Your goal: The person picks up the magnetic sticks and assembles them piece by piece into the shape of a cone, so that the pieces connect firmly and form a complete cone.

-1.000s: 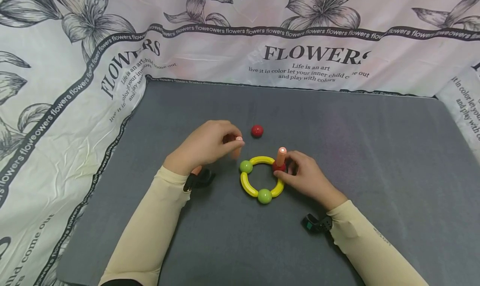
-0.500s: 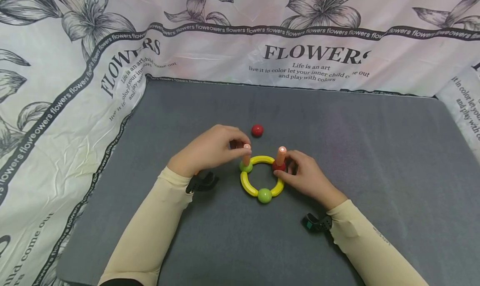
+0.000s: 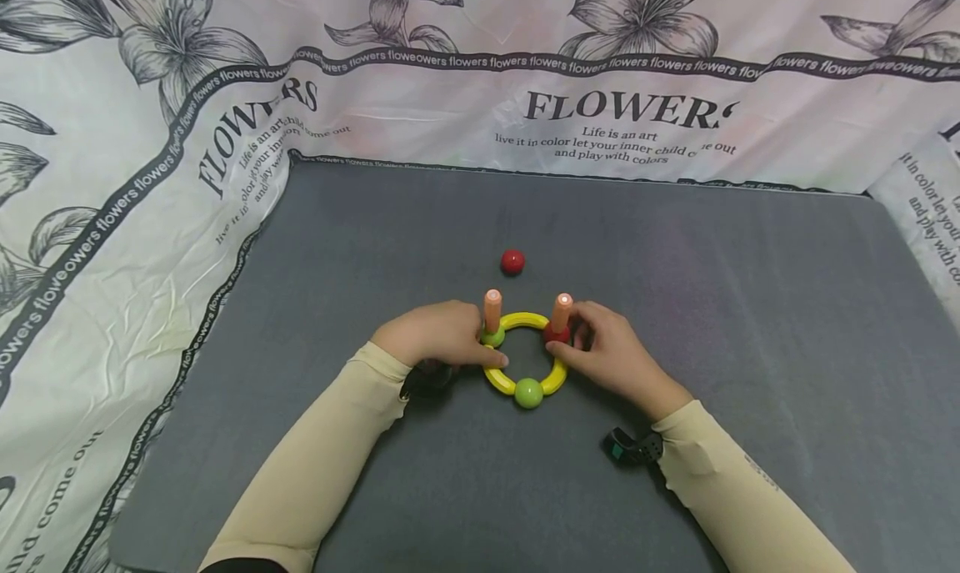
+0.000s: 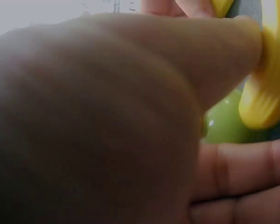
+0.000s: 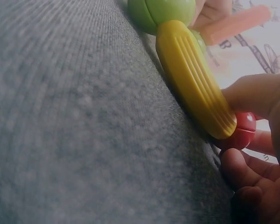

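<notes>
A ring of curved yellow rods joined by balls lies flat on the grey table. My left hand holds the ring's left green ball, its thumb against a yellow rod. Upright on that ball stands an orange rod. Opposite, my right hand pinches the red ball of the ring, thumb on the adjoining yellow rod. A second orange rod rises from this red ball. At the front of the ring sits another green ball.
Behind the ring, a loose red ball lies on the grey table. A white cloth printed with flowers and text hangs along the back and left edges. Both wrists wear black straps.
My left hand has brought an orange rod over the left green ball, let go of it standing there, and moved down to grip that ball. The right hand has kept its hold.
</notes>
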The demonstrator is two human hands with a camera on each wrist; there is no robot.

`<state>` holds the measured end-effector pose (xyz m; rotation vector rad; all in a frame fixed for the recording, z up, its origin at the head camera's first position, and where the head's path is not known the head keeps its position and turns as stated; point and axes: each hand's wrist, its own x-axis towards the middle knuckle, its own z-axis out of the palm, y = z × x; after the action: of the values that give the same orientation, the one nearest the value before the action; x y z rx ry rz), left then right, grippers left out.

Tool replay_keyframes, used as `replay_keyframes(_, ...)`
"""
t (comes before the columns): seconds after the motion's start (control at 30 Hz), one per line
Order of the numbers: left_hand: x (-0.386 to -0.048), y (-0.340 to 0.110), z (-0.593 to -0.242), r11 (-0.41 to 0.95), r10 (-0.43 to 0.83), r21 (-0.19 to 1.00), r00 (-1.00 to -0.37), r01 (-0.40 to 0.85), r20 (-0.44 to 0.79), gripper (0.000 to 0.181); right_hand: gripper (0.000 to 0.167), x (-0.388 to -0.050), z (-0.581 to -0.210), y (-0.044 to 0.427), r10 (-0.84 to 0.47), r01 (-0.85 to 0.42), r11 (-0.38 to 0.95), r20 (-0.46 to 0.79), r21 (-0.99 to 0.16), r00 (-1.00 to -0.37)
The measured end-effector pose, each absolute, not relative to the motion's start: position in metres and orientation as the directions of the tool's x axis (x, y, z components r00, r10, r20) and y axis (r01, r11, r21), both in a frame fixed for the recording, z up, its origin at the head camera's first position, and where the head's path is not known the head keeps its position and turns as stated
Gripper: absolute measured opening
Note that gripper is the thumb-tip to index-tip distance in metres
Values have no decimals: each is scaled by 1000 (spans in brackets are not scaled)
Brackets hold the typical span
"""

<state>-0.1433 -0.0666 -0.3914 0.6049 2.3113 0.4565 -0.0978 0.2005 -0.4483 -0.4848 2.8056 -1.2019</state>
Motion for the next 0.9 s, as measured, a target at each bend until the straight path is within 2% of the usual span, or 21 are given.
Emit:
replay_keyframes(0.37,-150,-64,-397,851,495,429,-734,303,-465,45,27,-98,-451,204,-374,-359,637,133,-683,-918)
replay_keyframes(0.57,-157,-65,-401,842,499,427,-778,330,-381,49,24,-96,-453,206,-485,-464,596,166,-656,-859)
replay_keyframes(0.7,-160,-67,-403,817,516,470,-788,334,-336,50,21,-96,-453,206,-557,-525,582,166,-620,-814)
replay_keyframes(0.77,-161,-69,-402,807,523,489,-785,331,-331,43,23,-95,-453,206,-583,-542,584,152,-605,-798)
replay_keyframes(0.9,-162,-82,-391,816,511,484,-785,315,-351,22,40,-95,-453,206,-592,-538,597,126,-595,-796)
